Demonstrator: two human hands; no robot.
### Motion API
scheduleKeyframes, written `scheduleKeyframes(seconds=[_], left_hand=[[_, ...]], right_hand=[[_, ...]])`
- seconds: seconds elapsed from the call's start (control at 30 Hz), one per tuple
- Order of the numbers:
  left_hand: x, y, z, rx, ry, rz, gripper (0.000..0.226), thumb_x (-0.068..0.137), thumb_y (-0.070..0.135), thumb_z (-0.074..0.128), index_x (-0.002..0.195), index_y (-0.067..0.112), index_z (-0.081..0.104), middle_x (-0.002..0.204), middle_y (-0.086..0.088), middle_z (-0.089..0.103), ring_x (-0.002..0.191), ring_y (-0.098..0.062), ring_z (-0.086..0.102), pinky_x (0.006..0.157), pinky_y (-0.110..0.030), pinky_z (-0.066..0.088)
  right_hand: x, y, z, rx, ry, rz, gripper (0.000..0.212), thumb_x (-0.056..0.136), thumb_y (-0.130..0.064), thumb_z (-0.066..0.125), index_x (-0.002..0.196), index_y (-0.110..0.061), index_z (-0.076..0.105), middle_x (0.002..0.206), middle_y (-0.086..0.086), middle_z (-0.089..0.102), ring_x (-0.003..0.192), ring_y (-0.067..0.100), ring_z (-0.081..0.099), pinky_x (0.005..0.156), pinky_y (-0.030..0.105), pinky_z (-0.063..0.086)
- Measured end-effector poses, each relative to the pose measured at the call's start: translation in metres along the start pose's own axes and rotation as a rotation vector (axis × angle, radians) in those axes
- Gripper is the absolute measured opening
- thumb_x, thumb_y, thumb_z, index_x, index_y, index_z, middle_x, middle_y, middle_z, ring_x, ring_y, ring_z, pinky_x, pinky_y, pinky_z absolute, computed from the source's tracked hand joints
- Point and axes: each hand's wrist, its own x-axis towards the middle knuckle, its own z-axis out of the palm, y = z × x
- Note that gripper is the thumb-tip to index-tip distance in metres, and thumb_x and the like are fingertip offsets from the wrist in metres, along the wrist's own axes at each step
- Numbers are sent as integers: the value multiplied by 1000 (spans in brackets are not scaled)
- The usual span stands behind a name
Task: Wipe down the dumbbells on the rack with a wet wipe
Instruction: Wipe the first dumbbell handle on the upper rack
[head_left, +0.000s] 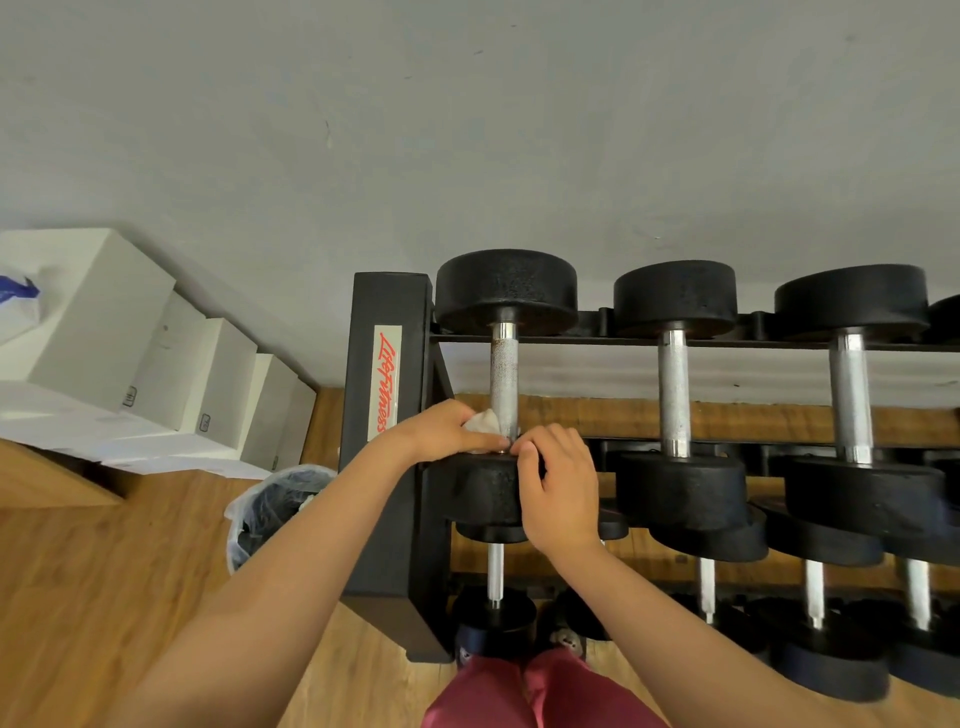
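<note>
Well to the left of the rack (387, 415), white boxes (104, 332) stand stacked against the wall. A lined bin (270, 509) sits on the wooden floor just beside the rack's end post. At that left end of the rack's top tier lies the first dumbbell (505, 374), its knurled handle running away from the person. The left hand (447, 431) reaches in from the post side — its fingers bunched tight round the wet wipe (485, 420), pressing it against the handle's near end where it meets the near head. The right hand (561, 493) lies over that near head, fingers curled over its upper edge and clamped on it, fingertips close to the left hand's. Further right along the same tier rest a second dumbbell (674, 384) and a third dumbbell (852, 395) — neither touched by a hand. Lower dumbbells (496, 571) fill the tier beneath.
</note>
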Motion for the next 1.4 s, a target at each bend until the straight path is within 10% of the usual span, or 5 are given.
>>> scheduleKeyframes(seconds=[0.27,0.43,0.93,1.23,1.4], left_hand=[[-18,-9,-1,-28,112,6,15,96,11,55,105,11,66,106,-5,60,98,-14,56,82,-21,43],[-7,-7,2,13,140,36,34,84,29,74,96,-2,69,97,-22,66,96,-32,64,92,-46,51],[-1,-9,2,-80,178,21,32,82,34,76,95,5,71,95,-16,69,92,-25,66,86,-40,53],[7,-3,4,-107,191,93,19,88,29,70,72,20,65,70,6,63,60,5,59,59,-10,44],[12,-3,3,-101,335,124,27,90,32,67,71,13,66,73,0,62,71,-9,60,61,-16,47]], right_hand=[[-1,0,1,-1,11,10,36,94,-31,32,79,-16,61,80,-12,51,79,7,45,73,13,32],[-1,1,1,-1,13,11,36,94,-31,31,78,-16,60,79,-11,51,78,7,44,72,14,33],[-1,0,1,6,22,27,37,94,-31,33,79,-14,62,80,-8,55,80,6,45,74,17,33],[-1,0,1,13,18,40,36,94,-32,32,80,-15,61,81,-8,54,82,8,46,76,24,36],[-1,-1,1,24,35,38,34,94,-30,33,79,-15,60,79,-9,53,80,8,46,74,23,36]])
